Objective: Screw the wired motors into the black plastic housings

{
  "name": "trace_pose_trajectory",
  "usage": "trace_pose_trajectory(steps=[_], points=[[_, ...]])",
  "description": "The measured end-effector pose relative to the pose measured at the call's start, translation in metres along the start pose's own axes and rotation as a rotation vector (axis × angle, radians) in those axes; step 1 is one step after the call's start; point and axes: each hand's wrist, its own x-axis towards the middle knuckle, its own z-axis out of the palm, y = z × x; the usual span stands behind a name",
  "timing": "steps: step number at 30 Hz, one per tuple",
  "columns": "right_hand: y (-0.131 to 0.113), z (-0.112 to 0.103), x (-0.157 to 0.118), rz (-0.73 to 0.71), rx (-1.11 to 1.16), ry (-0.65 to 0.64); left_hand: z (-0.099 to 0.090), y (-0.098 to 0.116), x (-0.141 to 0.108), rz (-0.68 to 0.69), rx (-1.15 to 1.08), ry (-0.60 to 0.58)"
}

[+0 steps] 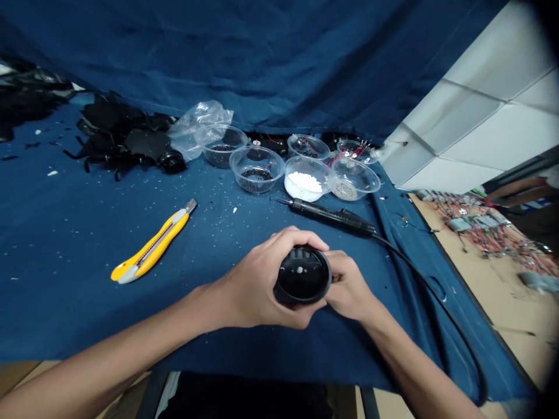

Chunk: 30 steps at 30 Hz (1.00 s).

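My left hand is wrapped round a black round plastic housing, thumb below and fingers over the top. Its open end faces me, and a small pale peg shows inside it. My right hand is closed against the housing's right side, with its fingertips partly hidden behind the rim. Just beyond my hands lies a black electric screwdriver, its bit pointing left and its cable running off to the right. A yellow utility knife rests on the blue cloth to the left, with a short piece of blade out.
Several clear plastic tubs stand at the back, among them one with white pieces and one with dark screws. Left of them are a plastic bag and a heap of black parts. Wired parts lie on a board at right.
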Motion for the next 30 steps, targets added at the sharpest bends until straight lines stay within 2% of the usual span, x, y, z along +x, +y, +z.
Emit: trace_pose_trajectory(steps=[4, 10, 14, 17, 24, 27, 30], points=[[-0.003, 0.001, -0.001, 0.029, 0.05, -0.017, -0.001, 0.004, 0.0, 0.0, -0.049, -0.01], [0.001, 0.002, -0.003, 0.165, 0.123, -0.083, -0.003, 0.009, 0.002, -0.012, -0.094, -0.054], [0.002, 0.004, -0.003, 0.225, 0.113, -0.088, -0.004, 0.007, 0.002, -0.002, -0.072, -0.036], [0.0, 0.007, -0.002, 0.178, 0.063, -0.027, -0.003, 0.002, 0.001, 0.011, -0.051, 0.014], [0.008, 0.012, -0.006, -0.087, -0.282, 0.17, 0.007, -0.007, -0.004, 0.048, 0.088, 0.172], [0.003, 0.011, -0.007, -0.095, -0.301, 0.146, 0.007, -0.002, -0.003, 0.064, 0.076, 0.149], [-0.007, 0.009, -0.005, -0.049, -0.234, 0.083, 0.003, 0.006, -0.002, 0.049, 0.037, 0.065]])
